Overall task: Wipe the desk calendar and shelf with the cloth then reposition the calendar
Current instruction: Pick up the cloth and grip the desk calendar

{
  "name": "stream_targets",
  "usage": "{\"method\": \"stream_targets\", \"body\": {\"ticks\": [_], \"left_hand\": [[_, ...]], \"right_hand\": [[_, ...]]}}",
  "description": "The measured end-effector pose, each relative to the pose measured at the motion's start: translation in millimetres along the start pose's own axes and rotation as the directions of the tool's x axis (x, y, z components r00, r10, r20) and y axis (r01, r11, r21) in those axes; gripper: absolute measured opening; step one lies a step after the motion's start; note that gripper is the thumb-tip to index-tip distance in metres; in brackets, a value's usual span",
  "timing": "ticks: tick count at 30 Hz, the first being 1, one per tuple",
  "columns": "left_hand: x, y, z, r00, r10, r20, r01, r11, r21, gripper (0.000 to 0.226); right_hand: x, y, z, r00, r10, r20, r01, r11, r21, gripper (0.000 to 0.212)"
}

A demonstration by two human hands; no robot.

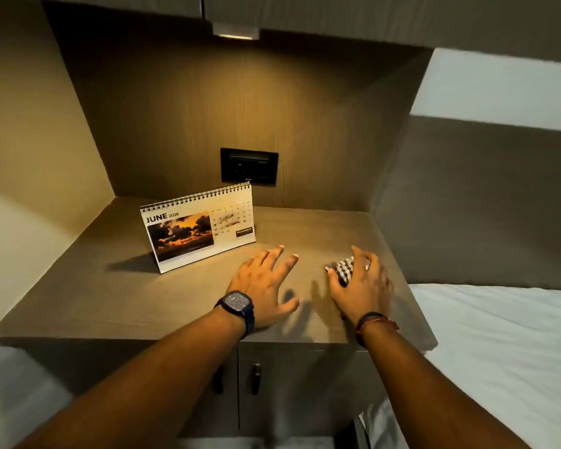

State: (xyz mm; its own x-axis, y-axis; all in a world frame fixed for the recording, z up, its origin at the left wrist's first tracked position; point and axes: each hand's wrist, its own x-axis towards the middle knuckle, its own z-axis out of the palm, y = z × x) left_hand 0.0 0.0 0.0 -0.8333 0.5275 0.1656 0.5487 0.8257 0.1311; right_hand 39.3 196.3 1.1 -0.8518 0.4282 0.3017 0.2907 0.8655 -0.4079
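Observation:
A spiral-bound desk calendar (pixel 198 228) showing June with a sunset photo stands upright, angled, on the left half of the brown shelf (pixel 94 299). A small checked cloth (pixel 342 268) lies bunched on the shelf to the right. My right hand (pixel 360 286) covers the cloth from above, fingers curled around it. My left hand (pixel 266 288), with a dark watch at the wrist, hovers flat with fingers spread just right of the calendar's front corner, apart from it and holding nothing.
A black socket plate (pixel 249 166) is set in the back wall behind the calendar. A lamp (pixel 235 32) glows under the upper cabinet. Cabinet doors with dark handles (pixel 256 379) sit below the shelf. White bedding (pixel 499 351) lies to the right.

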Motion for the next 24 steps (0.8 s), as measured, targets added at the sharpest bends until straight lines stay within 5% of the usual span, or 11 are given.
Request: {"method": "stream_targets", "body": {"ticks": [5, 13, 19, 24], "left_hand": [[10.1, -16.5, 42.3, 0.997, -0.020, 0.074, 0.019, 1.000, 0.017, 0.086], [7.8, -34.4, 64.5, 0.989, 0.003, 0.148, 0.000, 1.000, -0.019, 0.087], [30.2, -82.0, -0.2, 0.997, -0.014, -0.073, 0.013, 1.000, -0.007, 0.077], [67.9, -147.0, -73.8, 0.941, 0.038, -0.337, -0.013, 0.997, 0.077, 0.063]], "right_hand": [[6.1, 11.7, 32.6, 0.980, 0.133, 0.150, -0.110, 0.982, -0.153, 0.068], [9.3, 7.7, 55.9, 0.972, 0.217, 0.089, -0.194, 0.957, -0.216, 0.049], [13.7, -70.9, 75.4, 0.984, 0.177, -0.010, -0.165, 0.938, 0.305, 0.044], [19.4, -164.3, 95.9, 0.958, 0.285, 0.013, -0.209, 0.669, 0.714, 0.049]]}}
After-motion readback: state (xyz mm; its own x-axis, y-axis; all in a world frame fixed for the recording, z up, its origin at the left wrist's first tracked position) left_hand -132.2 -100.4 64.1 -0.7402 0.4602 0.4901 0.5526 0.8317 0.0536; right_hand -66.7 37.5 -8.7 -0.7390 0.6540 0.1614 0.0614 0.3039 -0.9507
